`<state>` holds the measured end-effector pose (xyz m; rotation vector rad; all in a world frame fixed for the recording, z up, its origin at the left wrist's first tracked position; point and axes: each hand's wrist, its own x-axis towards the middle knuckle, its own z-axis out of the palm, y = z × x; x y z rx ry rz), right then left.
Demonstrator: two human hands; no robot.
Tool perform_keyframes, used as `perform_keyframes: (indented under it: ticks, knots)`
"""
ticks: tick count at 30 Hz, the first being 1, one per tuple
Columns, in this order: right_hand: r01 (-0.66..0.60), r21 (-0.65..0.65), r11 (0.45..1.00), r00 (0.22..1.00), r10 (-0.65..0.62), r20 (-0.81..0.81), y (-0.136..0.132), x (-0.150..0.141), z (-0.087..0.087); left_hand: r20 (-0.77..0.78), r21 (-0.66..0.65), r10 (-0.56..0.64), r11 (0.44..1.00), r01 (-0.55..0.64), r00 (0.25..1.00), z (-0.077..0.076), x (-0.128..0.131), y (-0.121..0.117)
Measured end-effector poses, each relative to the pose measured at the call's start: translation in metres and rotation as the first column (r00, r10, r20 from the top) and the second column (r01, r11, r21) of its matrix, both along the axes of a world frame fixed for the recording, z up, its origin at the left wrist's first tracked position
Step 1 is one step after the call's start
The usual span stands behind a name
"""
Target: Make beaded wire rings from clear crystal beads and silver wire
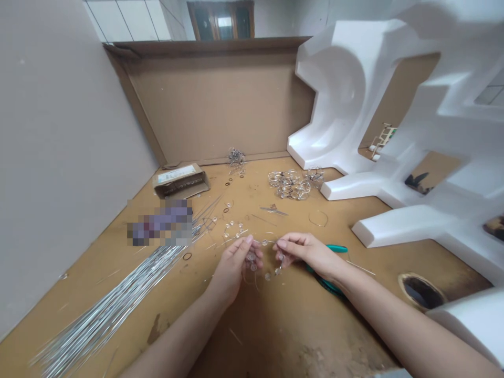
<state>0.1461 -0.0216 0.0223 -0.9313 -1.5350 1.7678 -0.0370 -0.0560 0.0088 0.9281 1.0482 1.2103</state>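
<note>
My left hand (pixel 236 260) and my right hand (pixel 303 251) meet just above the brown board, fingers pinched. Between them hangs a thin wire loop strung with clear beads (pixel 263 262); each hand grips one end of it. Teal-handled pliers (pixel 333 262) lie on the board under my right wrist, partly hidden by it. Loose clear beads and small rings (pixel 233 227) are scattered just beyond my fingers.
A long bundle of straight silver wires (pixel 118 299) runs from the lower left toward the centre. A small open cardboard box (pixel 181 181) sits at back left. Finished wire-and-bead pieces (pixel 293 184) are heaped at the back. White foam packing (pixel 394 131) fills the right side.
</note>
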Motion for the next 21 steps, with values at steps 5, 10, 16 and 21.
perform_keyframes:
  ticks: [5,10,16,21]
  knots:
    - [0.021,-0.023,1.0,1.0,-0.022,-0.023,-0.001,-0.002,-0.005,-0.014,0.025,0.014,1.0,-0.014,1.0,-0.003,-0.003,0.002]
    - [0.048,0.083,0.995,0.999,-0.048,0.002,-0.003,-0.007,-0.005,-0.045,0.058,-0.034,0.998,0.036,0.998,-0.001,-0.001,-0.001]
    - [0.038,0.288,0.957,0.985,-0.085,0.151,-0.009,-0.008,-0.005,-0.081,0.058,-0.077,0.995,0.082,0.994,-0.001,0.001,-0.003]
    - [-0.033,0.389,0.921,0.951,-0.09,0.295,-0.013,-0.008,-0.005,-0.152,0.045,-0.088,0.994,0.096,0.984,0.0,0.001,-0.003]
